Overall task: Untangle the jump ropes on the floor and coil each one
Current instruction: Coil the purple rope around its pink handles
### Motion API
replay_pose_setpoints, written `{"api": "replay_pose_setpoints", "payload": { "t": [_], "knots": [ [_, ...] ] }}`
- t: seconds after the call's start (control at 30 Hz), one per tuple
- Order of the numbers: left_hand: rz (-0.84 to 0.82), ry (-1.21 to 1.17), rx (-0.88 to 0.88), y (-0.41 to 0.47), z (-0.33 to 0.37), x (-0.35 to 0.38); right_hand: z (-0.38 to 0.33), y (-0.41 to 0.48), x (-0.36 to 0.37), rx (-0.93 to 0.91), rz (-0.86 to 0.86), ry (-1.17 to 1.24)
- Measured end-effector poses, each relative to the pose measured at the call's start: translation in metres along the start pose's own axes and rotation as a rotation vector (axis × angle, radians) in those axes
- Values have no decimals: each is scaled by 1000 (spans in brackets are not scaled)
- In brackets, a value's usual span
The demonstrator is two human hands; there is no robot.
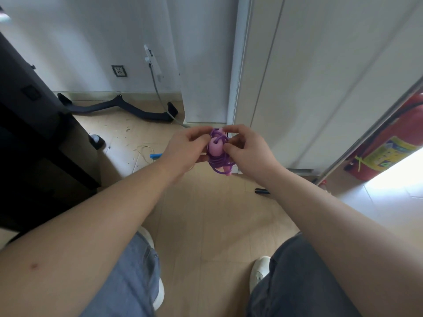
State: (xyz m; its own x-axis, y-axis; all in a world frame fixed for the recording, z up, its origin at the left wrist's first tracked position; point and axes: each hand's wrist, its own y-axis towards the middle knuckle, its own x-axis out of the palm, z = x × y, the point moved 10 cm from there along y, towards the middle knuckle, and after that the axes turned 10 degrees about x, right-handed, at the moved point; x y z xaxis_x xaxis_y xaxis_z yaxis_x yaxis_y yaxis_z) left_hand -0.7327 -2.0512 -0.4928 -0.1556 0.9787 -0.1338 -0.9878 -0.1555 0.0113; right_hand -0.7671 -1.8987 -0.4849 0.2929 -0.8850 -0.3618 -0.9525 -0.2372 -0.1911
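Observation:
A purple jump rope (220, 163) with pink handles (215, 146) is bundled into a small coil held up in front of me, above the floor. My left hand (185, 149) grips the bundle from the left side. My right hand (248, 150) pinches the cord at the top and right of the bundle with thumb and fingers. Part of the coil hangs below my hands. On the floor behind my left hand lies a blue piece (156, 155) that may be another rope's handle, mostly hidden. A thin pale cord (143, 152) loops on the floor beside it.
A black cabinet (34, 124) stands at the left. A black curved bar (119, 108) lies by the wall. A red fire extinguisher (393, 143) leans at the right. A small black cylinder (262, 191) rests on the beige floor. My knees and white shoes fill the bottom.

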Motion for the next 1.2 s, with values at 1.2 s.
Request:
{"api": "replay_pose_setpoints", "payload": {
  "t": [1.2],
  "knots": [
    [-80,20,-136,-11,-12,3,0,-4,13,-78,-118,-366]
  ]
}}
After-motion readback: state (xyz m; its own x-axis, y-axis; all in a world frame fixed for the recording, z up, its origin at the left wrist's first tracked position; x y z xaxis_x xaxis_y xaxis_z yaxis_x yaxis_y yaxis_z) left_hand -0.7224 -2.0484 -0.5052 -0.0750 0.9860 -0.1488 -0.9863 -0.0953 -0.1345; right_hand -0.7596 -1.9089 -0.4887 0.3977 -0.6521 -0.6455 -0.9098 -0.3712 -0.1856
